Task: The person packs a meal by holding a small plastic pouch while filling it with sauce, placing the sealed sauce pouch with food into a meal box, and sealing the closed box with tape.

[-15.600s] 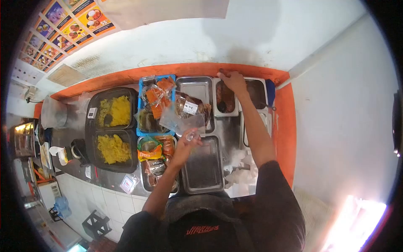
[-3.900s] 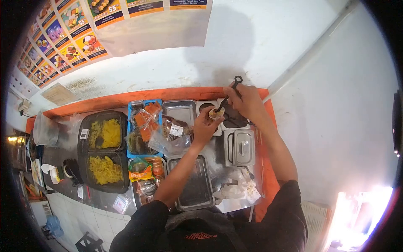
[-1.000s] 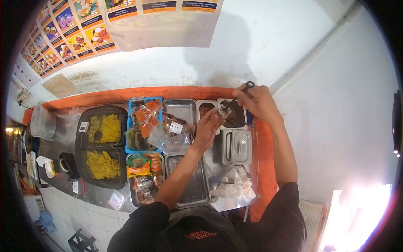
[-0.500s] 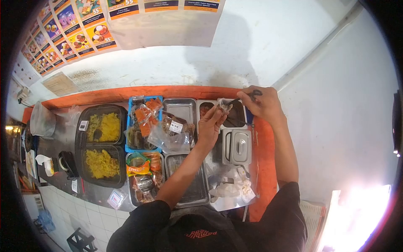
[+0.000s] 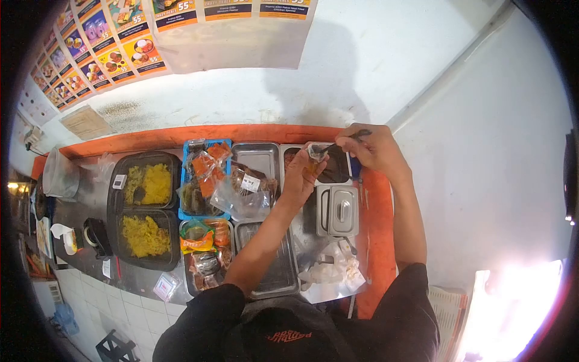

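My left hand [image 5: 303, 175] is closed around a small clear plastic bag [image 5: 316, 151], its mouth held upward, above the metal food pans at the back right. In my right hand [image 5: 375, 149] is a dark-handled spoon [image 5: 360, 134], its far end at the mouth of the bag. The bowl of the spoon is hidden there. Under my hands stands a metal pan [image 5: 335, 172] with dark brown food. Beside it, a second pan [image 5: 291, 154] holding reddish-brown food is partly covered by my left hand.
A lidded steel container [image 5: 338, 210] and crumpled white paper [image 5: 335, 265] lie nearer me. Leftward are a steel tray [image 5: 256, 154], a blue basket [image 5: 186, 181] of packets, a tray of packaged food [image 5: 187, 280] and black trays [image 5: 114, 208] of yellow food. An orange ledge [image 5: 377, 241] borders the right.
My left hand has tilted the bag so that its round opening shows more. My right hand and the spoon have shifted slightly left. The view has moved a little.
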A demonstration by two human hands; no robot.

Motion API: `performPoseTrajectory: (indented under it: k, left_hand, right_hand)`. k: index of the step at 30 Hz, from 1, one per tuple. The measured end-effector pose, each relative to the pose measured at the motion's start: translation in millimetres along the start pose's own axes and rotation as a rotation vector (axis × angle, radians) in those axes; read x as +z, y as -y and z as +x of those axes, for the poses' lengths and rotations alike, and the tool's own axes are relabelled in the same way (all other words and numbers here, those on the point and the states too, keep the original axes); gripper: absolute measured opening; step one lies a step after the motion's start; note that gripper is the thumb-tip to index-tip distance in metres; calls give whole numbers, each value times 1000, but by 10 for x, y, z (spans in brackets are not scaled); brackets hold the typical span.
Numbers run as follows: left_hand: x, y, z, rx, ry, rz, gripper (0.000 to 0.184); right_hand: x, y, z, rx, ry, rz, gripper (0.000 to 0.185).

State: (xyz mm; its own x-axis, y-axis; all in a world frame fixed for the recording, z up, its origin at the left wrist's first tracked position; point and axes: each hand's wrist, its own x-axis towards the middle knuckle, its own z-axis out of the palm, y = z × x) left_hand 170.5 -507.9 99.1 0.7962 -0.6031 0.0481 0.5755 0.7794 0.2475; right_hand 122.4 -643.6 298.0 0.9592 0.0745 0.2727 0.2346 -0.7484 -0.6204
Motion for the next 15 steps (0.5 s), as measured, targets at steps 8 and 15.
performPoseTrajectory:
  k: [8,15]
  left_hand:
    - [-43,103,2,103,-166,-69,34]
    - [75,105,-46,152,-264,-62,26]
  right_hand:
    - [228,13,-55,-61,-93,-104,10]
    - [360,98,-158,-55,-209,-106,19]
